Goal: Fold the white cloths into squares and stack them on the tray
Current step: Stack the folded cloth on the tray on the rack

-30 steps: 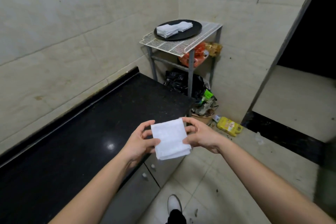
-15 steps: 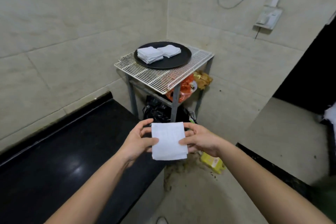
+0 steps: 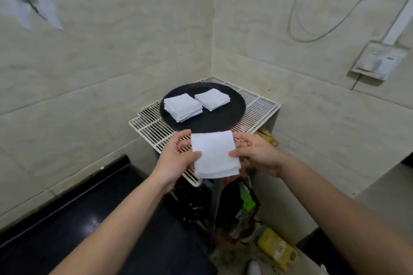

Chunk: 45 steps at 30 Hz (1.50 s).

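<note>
Head view: left grip [image 3: 176, 158], right grip [image 3: 257, 154] pinch cloth [image 3: 214, 154] by tiled-corner wire rack [image 3: 259, 107].

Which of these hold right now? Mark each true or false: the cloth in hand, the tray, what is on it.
1. The left hand and right hand pinch one folded white cloth between them. True.
2. The black tray sits on a white wire rack. True.
3. The black tray is empty. False: a left stack and a right stack of folded cloths lie on it.
4. The folded white cloth already rests on the black tray. False: it is held in the air on the near side of the tray, over the rack's front edge.
</note>
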Motion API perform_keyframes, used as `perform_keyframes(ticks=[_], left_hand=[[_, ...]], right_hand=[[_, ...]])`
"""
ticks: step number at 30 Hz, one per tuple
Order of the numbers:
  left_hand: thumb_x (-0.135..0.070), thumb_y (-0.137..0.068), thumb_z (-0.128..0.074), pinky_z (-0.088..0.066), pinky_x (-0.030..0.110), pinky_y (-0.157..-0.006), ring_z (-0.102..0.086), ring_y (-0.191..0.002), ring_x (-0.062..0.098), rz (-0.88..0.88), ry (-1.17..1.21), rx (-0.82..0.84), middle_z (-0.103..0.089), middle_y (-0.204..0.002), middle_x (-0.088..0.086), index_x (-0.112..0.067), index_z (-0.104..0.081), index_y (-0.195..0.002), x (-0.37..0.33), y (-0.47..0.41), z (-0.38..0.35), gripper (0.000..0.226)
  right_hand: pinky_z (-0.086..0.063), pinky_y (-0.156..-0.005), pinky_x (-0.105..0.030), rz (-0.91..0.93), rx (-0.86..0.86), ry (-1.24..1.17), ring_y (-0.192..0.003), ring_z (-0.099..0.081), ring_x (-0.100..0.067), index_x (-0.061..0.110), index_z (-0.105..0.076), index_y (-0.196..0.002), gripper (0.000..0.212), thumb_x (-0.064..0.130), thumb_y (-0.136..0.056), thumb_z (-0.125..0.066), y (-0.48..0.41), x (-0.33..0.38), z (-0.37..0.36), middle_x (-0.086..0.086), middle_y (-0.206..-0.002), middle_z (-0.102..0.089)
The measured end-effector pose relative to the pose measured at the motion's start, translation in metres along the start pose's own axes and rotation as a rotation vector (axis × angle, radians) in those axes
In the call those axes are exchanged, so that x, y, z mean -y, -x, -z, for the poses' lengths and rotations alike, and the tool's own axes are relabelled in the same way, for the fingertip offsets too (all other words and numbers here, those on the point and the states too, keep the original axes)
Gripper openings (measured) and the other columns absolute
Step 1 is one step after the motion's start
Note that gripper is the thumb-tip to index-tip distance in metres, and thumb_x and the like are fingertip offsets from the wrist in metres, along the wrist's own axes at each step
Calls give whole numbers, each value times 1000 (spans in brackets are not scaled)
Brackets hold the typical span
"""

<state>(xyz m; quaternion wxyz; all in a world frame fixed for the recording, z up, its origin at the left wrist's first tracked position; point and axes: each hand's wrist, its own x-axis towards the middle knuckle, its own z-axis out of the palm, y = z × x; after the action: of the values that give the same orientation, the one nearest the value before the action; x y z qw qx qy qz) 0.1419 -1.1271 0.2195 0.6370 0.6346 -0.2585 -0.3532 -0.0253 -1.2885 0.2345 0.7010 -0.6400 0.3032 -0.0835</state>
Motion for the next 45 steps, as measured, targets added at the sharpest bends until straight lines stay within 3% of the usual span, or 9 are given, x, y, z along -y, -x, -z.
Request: perform_keyframes(ticks=[8,13,17,23,27,32,38,41,45], left_hand=[[0,-85,-71,-58,30,-66,-69,-97,19,9,6,-253,-63,-117,1,-21,-48,-136,-17,-130,-49,60],[-1,-83,-70,-61,39,-77,-65,-100,23,85,-39,-417,-57,-119,1,-21,-50,-129,-27,-217,-81,54],[2,-82,-66,-56,37,-69,-64,-102,29,95,-142,-546,-53,-120,-1,-18,-48,-134,-25,-265,-92,58],[2,-84,-60,-55,40,-81,-58,-85,3,127,-322,-630,-50,-112,-7,-17,-45,-138,-20,-301,-97,59],[4,-85,-57,-49,30,-84,-58,-90,10,143,-414,-643,-49,-114,-6,-16,-44,-139,-15,-311,-97,59],[5,-84,-53,-49,42,-100,-59,-114,24,133,-518,-624,-55,-128,5,-16,-43,-141,-10,-318,-95,61],[-4,-96,-51,-15,19,-116,-22,-148,21,-97,-843,-518,-25,-160,11,-12,-37,-147,-6,-293,-109,53],[-12,-102,-43,-21,31,-120,-21,-149,23,-158,-978,-362,-24,-161,9,-13,-33,-149,11,-281,-114,48],[-16,-105,-36,-34,41,-116,-34,-144,28,-85,-1101,-307,-31,-157,11,-10,-31,-149,33,-275,-114,45]], right_hand=[[-61,-76,-32,20,43,102,-101,-70,-18,23,-64,-124,37,4,-93,-60,-140,53,81,0,-113,-73],[-58,-83,-35,12,53,137,-104,-67,-19,23,-60,-120,34,3,-93,-58,-232,81,130,-1,-113,-70],[-56,-85,-35,17,68,157,-110,-65,-22,11,-49,-140,49,1,-93,-60,-293,87,150,-8,-128,-63],[-54,-92,-36,24,144,235,-112,-64,-19,14,-46,-144,56,3,-91,-61,-350,87,158,-5,-130,-64],[-53,-85,-32,15,185,290,-111,-64,-18,17,-46,-144,59,3,-90,-62,-366,80,160,-3,-130,-64],[-56,-88,-36,51,195,296,-111,-65,-20,16,-45,-146,63,2,-87,-65,-371,77,165,-5,-130,-63],[-51,-97,-31,406,99,658,-108,-63,-10,21,-54,-139,45,20,-94,-62,-352,75,173,4,-129,-62],[-42,-107,-31,647,129,984,-128,-51,-12,21,-50,-144,44,34,-101,-50,-341,65,173,5,-144,-52],[-25,-120,-34,629,248,1258,-147,-30,-17,16,-35,-154,54,41,-105,-38,-333,44,169,-1,-161,-31]])
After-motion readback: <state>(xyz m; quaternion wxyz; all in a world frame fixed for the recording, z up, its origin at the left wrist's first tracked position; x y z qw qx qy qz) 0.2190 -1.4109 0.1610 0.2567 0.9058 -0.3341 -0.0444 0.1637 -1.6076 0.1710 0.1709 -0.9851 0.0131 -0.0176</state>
